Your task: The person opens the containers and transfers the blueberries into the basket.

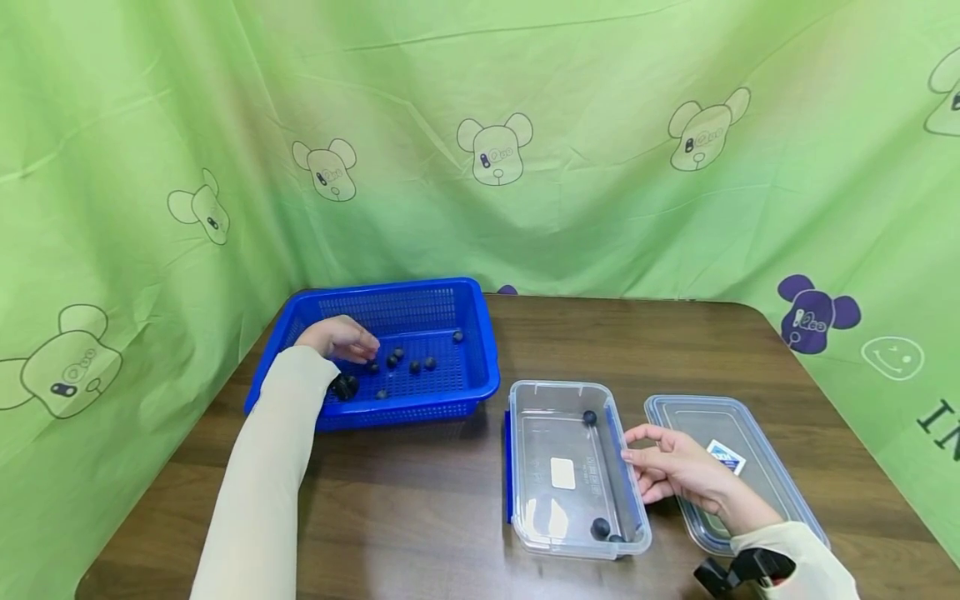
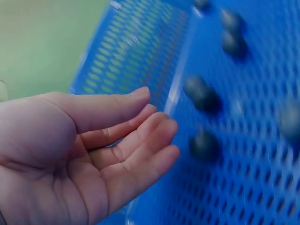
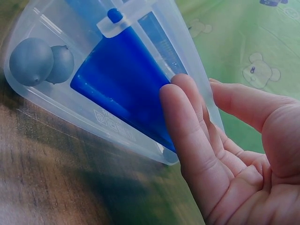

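Note:
My left hand [image 1: 343,338] hovers inside the blue plastic basket [image 1: 486,367], its fingers loosely bent. No fruit shows between the thumb and fingers in the left wrist view. Several dark blueberries [image 2: 205,146] lie scattered on the mesh floor, one close by the fingertips. At the right, a clear plastic container [image 1: 536,517] sits on the table without its lid. My right hand [image 1: 678,467] grips its right wall, thumb at the rim and fingers against the blue latch flap [image 3: 124,79]. Blueberries [image 1: 600,528] lie in the container's near right corner, another [image 1: 589,417] toward the far end.
A clear lid [image 1: 757,442] with a white and blue label lies flat on the wooden table [image 1: 405,508], right of the container and partly under my right forearm. Another blue latch flap [image 1: 508,467] hangs along the container's left side. Green cloth [image 1: 585,233] surrounds the table's back and sides.

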`<state>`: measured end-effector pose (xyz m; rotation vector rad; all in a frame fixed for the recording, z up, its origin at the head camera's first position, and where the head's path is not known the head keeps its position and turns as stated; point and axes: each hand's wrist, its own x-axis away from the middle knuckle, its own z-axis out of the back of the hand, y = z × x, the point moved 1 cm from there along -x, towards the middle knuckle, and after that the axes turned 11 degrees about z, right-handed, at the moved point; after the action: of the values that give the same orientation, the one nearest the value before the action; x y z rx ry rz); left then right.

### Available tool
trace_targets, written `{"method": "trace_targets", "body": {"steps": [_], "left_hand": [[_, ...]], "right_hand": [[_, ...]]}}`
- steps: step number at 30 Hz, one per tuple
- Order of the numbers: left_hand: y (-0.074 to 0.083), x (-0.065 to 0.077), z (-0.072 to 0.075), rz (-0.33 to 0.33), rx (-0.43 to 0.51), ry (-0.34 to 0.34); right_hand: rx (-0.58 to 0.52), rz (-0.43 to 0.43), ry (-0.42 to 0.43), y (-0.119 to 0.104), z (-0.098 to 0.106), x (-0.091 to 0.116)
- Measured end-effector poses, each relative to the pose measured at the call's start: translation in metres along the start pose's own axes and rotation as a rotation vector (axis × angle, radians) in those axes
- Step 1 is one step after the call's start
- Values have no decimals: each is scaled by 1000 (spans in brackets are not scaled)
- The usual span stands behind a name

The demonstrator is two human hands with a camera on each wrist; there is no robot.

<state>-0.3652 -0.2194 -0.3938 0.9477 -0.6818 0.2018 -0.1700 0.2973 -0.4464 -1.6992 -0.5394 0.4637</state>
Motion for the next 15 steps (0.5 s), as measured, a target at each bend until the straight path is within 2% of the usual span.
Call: {"method": "trace_targets", "body": {"steps": [4,6,11,15], "left_hand": [[14,17,-6,-74,112,-60],[21,21,-10,-97,147,-87],[37,25,-20,-155,167,-151],[52,32,-32,-190,179,-178]], "right_hand": [[1,-1,0,1,0,-1],[4,-1,1,1,1,-1],[2,-2,-1,0,0,0],[-1,1,-6,0,0,0]]}}
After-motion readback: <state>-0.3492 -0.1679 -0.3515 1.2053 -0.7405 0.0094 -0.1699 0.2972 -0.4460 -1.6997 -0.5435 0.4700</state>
